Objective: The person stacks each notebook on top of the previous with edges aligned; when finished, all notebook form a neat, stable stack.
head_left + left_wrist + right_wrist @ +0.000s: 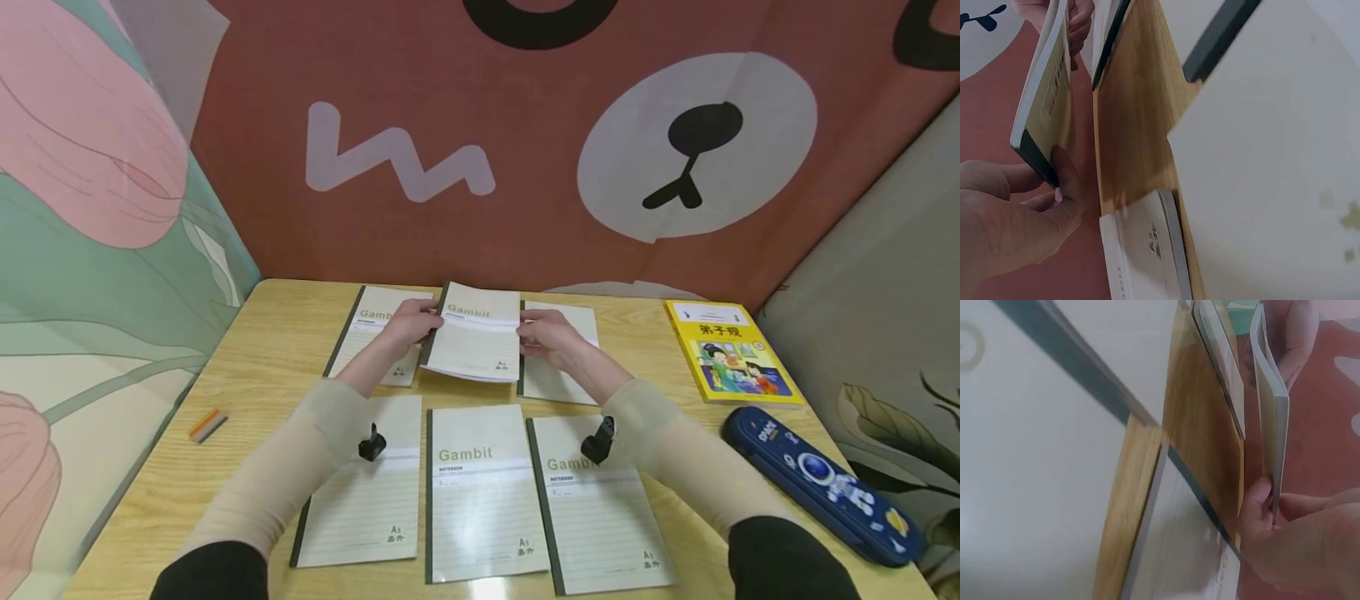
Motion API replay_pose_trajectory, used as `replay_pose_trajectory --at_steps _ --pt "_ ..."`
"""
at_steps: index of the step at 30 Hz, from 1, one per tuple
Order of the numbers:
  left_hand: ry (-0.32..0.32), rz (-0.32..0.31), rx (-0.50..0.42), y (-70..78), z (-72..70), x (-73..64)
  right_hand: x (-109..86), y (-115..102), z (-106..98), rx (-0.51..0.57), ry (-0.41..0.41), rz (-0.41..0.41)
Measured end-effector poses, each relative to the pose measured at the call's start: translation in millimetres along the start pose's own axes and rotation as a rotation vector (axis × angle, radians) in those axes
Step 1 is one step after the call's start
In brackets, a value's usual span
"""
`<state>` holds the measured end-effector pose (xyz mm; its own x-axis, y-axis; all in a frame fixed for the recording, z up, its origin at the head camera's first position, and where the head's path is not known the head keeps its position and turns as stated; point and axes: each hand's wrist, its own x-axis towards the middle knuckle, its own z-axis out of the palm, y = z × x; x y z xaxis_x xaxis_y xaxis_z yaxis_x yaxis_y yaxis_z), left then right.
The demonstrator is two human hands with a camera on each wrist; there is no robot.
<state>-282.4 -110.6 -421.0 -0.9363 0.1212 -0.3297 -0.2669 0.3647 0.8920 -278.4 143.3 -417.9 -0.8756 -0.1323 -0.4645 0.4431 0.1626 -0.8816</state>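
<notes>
Both hands hold one Gambit notebook point(480, 337) above the back middle of the table. The left hand point(411, 323) pinches its dark spine side, while the right hand point(551, 335) grips the opposite edge. In the left wrist view, the left thumb and fingers point(1065, 181) close on a lower corner of the raised notebook point(1054, 94). The right wrist view shows the right hand point(1310, 531) pinching the notebook point(1271, 419) at its edge. Beneath and beside the hands lie a back left notebook point(375, 321) and a back right notebook point(558, 379), partly covered by the hands.
Three notebooks form a front row: left point(360, 517), middle point(486, 517) and right point(611, 533). A yellow picture book point(731, 350) and a dark blue space pencil case point(821, 483) lie at the right. Small orange and grey sticks point(207, 425) sit at the left.
</notes>
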Motion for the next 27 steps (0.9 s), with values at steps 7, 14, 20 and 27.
replay_pose_trajectory --at_steps 7,14,20,27 --pt "-0.005 0.067 -0.023 16.3 17.7 0.4 -2.8 -2.5 -28.9 -0.044 -0.001 -0.070" --pt "-0.038 0.094 -0.019 36.0 44.8 4.9 -6.9 1.6 -65.2 -0.059 -0.013 -0.074" --pt "-0.114 0.100 0.024 42.7 68.3 9.9 -16.1 6.6 -97.7 -0.133 -0.033 -0.086" --pt "-0.115 0.079 0.100 41.8 90.7 13.6 -18.7 13.7 -114.8 -0.203 -0.045 -0.075"
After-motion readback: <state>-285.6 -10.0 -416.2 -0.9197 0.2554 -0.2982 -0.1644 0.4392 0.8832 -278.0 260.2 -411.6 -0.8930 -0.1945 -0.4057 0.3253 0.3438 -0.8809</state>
